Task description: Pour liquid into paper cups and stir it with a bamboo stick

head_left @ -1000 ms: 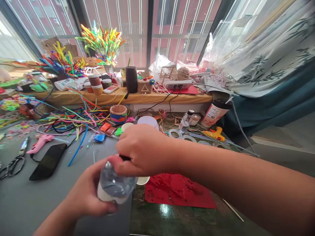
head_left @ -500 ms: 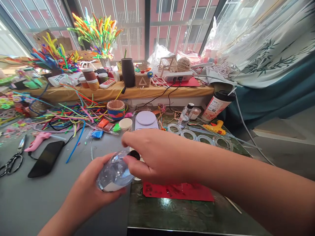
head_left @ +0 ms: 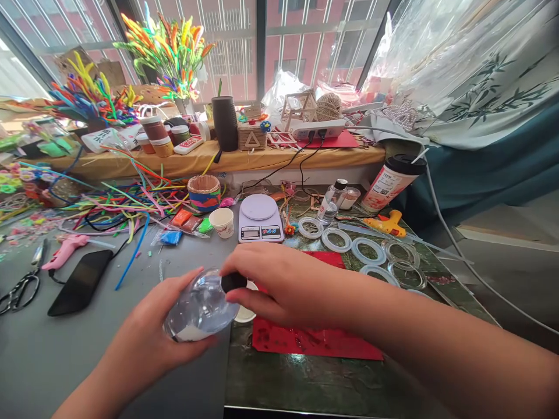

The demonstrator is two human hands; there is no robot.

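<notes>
My left hand (head_left: pixel 151 320) is wrapped round a clear plastic bottle (head_left: pixel 203 308) of transparent liquid, tilted with its top toward the right. A white label shows on its lower side. The fingers of my right hand (head_left: pixel 283 285) pinch the bottle's black cap (head_left: pixel 233 283) at the neck; whether it is screwed on or loose, I cannot tell. Behind the neck a white cup (head_left: pixel 247 314) is partly hidden. Under my right hand lies a red sheet (head_left: pixel 318 344) with dark wet-looking spots.
A lilac kitchen scale (head_left: pixel 259 216) stands ahead, with a paper cup (head_left: pixel 222 222) on its left. To the right lie several clear silicone rings (head_left: pixel 336 240) and a yellow glue gun (head_left: pixel 388 223). A phone (head_left: pixel 81 283), pink glue gun (head_left: pixel 65 250) and scissors (head_left: pixel 24 288) are at left.
The fingers of my right hand have shifted round the cap, which shows more now. The bottle has moved slightly left, and the view has tilted and shifted a little.
</notes>
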